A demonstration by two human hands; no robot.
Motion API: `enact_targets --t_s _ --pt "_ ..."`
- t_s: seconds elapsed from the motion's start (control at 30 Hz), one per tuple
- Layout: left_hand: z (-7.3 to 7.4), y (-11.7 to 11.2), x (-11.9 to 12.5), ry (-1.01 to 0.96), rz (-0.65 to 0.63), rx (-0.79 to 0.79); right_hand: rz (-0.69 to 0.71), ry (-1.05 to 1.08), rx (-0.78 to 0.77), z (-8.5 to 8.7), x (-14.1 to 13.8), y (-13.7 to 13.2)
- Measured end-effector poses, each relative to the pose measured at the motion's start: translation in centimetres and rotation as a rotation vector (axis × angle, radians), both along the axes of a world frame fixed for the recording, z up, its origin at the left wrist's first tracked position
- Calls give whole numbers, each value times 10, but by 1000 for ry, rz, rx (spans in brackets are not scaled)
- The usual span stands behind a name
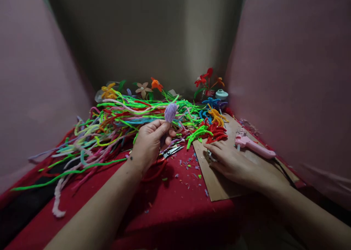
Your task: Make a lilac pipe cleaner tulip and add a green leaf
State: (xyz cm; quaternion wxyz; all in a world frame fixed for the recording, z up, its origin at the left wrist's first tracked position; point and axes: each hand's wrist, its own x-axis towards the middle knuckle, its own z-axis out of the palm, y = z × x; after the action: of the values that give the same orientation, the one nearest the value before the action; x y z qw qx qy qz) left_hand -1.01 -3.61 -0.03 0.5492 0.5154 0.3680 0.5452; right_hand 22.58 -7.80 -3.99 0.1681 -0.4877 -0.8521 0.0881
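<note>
Pinched between the thumb and fingers of my left hand (152, 142) is a fuzzy lavender pipe-cleaner flower piece (170, 112), rounded and held upright. Below that hand, red-handled scissors (173, 152) lie on the red cloth, their handles partly hidden. My right hand (229, 162) rests low over the cardboard sheet (216, 188), fingers stretched forward and holding nothing I can see. A small white and dark item (210, 155) shows at its fingers; I cannot tell if it is worn or lying there. Cut green pipe cleaners (197, 134) and red ones (218, 132) are just beyond the fingertips.
A big tangle of coloured pipe cleaners (128, 113) covers the table's left and back. A pink glue gun (256, 146) lies on the cardboard at right, its cord trailing forward. Finished flowers (142, 89) stand behind, beside a pale round container (221, 94). Fuzz scraps dot the red cloth (175, 202).
</note>
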Motion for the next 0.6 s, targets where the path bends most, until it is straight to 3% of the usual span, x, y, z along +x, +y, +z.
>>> enact_targets --t_s 0.1,0.2,0.4,0.6 --pt "-6 1 0 -41 -58 -24 -60 121 22 0 2 0" --pt "-8 0 3 -93 -131 -47 -109 440 -137 13 -3 -2" --pt "7 -9 3 -164 -218 -88 98 979 -323 33 -33 11" --pt "17 -7 -7 -243 -199 -87 205 1087 -340 43 -61 34"
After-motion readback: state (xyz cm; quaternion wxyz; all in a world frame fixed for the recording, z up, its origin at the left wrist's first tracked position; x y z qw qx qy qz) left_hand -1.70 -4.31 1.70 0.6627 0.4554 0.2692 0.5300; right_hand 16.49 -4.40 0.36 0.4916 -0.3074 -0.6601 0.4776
